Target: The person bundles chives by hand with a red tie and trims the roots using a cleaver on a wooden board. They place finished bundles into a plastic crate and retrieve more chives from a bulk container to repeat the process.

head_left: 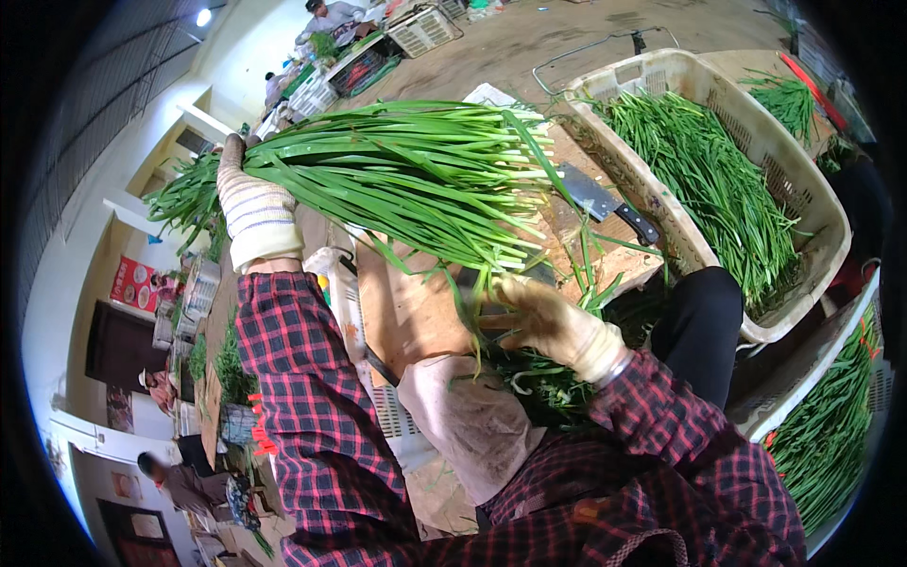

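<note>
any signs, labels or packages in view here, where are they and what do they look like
Red poster: far left wall, rectangular, red with pale pictures.
Framed picture: lower left wall, small dark rectangle; too small to make out.
White paper sheet: behind the bunch of greens, partly hidden, pale.
No screens or printed packages show. The left hand grips the bunch; the right hand is at its cut ends.

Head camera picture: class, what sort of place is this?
Probably a vegetable packing shed: gloved left hand holds a bundle of green leaves, a crate of greens stands beside, and a cleaver lies on the board.
</note>
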Tool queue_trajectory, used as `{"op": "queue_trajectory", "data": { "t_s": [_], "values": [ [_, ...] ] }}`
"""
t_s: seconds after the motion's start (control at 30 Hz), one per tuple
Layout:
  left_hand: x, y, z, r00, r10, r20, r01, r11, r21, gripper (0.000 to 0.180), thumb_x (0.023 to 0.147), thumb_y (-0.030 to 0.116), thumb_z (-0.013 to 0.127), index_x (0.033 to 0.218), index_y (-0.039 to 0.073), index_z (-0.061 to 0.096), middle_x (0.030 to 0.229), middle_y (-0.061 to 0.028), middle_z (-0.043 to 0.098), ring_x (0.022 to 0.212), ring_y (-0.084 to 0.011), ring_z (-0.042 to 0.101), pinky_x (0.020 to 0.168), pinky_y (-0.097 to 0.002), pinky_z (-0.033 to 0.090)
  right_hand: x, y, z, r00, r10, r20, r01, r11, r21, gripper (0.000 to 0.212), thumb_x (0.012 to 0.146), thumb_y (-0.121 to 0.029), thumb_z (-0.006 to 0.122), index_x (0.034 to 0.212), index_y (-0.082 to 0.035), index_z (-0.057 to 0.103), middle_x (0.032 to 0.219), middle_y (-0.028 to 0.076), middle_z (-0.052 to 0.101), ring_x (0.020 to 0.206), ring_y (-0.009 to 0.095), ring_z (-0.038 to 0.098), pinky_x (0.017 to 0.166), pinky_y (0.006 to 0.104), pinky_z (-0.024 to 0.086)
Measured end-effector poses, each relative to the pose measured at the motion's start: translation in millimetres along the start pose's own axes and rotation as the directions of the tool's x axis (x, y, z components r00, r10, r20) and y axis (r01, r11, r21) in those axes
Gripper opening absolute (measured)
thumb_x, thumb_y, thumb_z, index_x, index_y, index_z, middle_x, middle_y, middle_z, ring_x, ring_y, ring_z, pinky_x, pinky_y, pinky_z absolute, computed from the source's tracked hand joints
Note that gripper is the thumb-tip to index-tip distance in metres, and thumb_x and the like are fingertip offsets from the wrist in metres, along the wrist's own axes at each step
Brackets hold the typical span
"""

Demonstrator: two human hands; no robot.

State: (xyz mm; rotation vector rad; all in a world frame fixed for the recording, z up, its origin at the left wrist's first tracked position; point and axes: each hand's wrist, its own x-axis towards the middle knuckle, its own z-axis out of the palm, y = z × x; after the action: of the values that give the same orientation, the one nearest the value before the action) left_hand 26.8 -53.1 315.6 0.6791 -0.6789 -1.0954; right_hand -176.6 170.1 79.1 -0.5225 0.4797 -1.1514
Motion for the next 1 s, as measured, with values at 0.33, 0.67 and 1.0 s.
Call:
{"op": "queue_trajectory", "data": {
  "t_s": [0.33, 0.67, 1.0],
  "values": [
    [46.9, 66.7, -60.2, 0.989, 0.040, 0.143, -0.043, 0.999, 0.016, 0.025, 0.096, 0.025, 0.051, 0.106, 0.001, 0.051, 0.095, -0.0155, 0.059, 0.087, -0.0333, 0.059, 0.085, -0.0508, 0.050, -83.2, 10.3, -25.1, 0.976, 0.212, -0.051, -0.187, 0.936, 0.298, 0.007, 0.095, -0.010, 0.055, 0.096, -0.003, 0.057, 0.061, -0.002, 0.050, 0.040, 0.003, 0.029, 0.034, 0.0196, 0.024],
    [8.0, 63.3, -23.2, 0.998, 0.047, 0.046, -0.052, 0.992, 0.117, 0.025, 0.093, 0.026, 0.058, 0.096, 0.001, 0.059, 0.090, -0.0120, 0.064, 0.085, -0.0320, 0.060, 0.084, -0.0490, 0.052, -59.2, -44.9, -42.7, 0.954, -0.285, 0.095, 0.109, 0.033, -0.994, 0.064, 0.082, -0.037, 0.071, 0.131, -0.001, 0.048, 0.112, 0.016, 0.064, 0.095, 0.026, 0.064, 0.086, 0.0396, 0.051],
    [-79.9, 59.4, 45.7, 0.998, 0.058, 0.027, -0.060, 0.992, 0.107, 0.031, 0.097, 0.023, 0.052, 0.119, 0.002, 0.056, 0.118, -0.0137, 0.061, 0.108, -0.0263, 0.058, 0.096, -0.0404, 0.047, 11.1, 6.8, -9.3, 0.861, -0.504, -0.063, 0.460, 0.826, -0.325, 0.054, 0.092, -0.044, 0.055, 0.131, -0.008, 0.049, 0.126, 0.010, 0.056, 0.110, 0.027, 0.056, 0.091, 0.0423, 0.049]
  ]
}}
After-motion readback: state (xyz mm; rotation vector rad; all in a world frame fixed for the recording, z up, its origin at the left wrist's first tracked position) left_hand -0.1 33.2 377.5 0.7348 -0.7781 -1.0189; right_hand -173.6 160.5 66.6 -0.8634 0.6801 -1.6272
